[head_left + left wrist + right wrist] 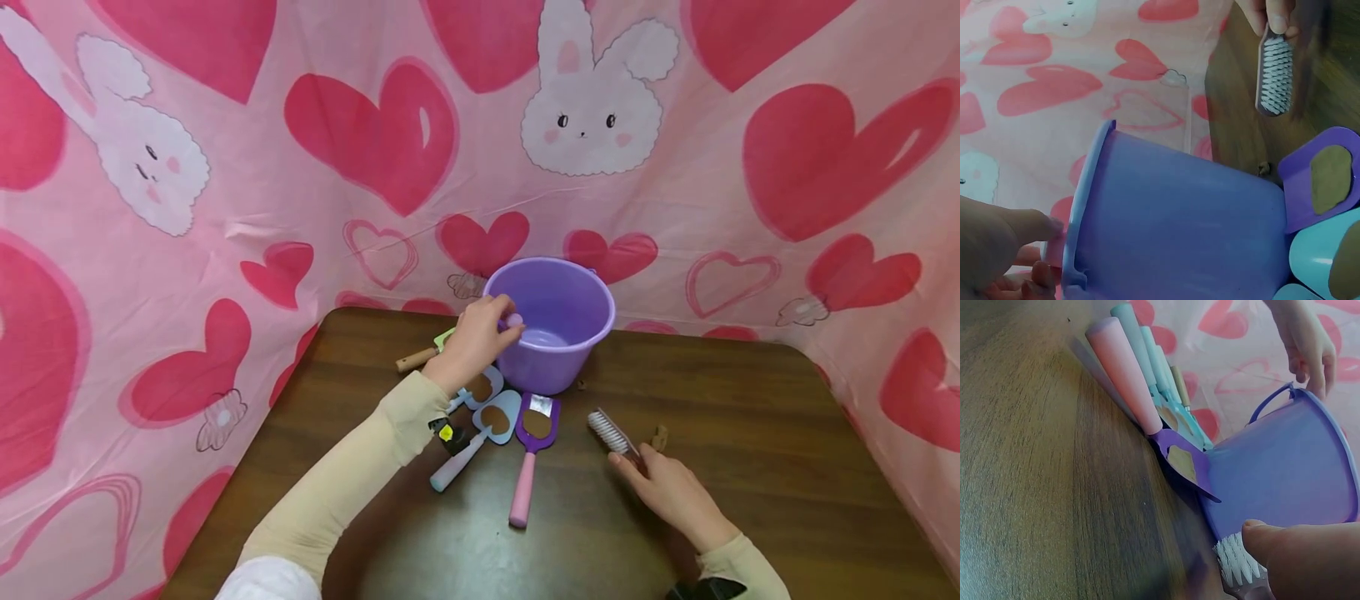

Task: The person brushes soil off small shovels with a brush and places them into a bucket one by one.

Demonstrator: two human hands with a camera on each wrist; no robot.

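Observation:
At the left rim of the purple bucket (555, 367), my left hand (476, 337) pinches a small pink grip (1054, 251) between thumb and fingers. My right hand (675, 492) holds a scrub brush (611, 433) with white bristles, a little above the table to the right of the bucket. In the right wrist view, the thumb lies close by the brush's bristles (1238, 559). In front of the bucket lies a purple shovel (525, 475) with a pink handle. A brown patch sticks to its blade.
Light blue shovels (495, 417) with brown patches lie left of the purple one, partly under my left arm. Behind them is a green tool with a wooden handle (416, 360). A brown lump (659, 437) sits beside the right hand. Pink heart-printed cloth (375, 150) hangs behind the table.

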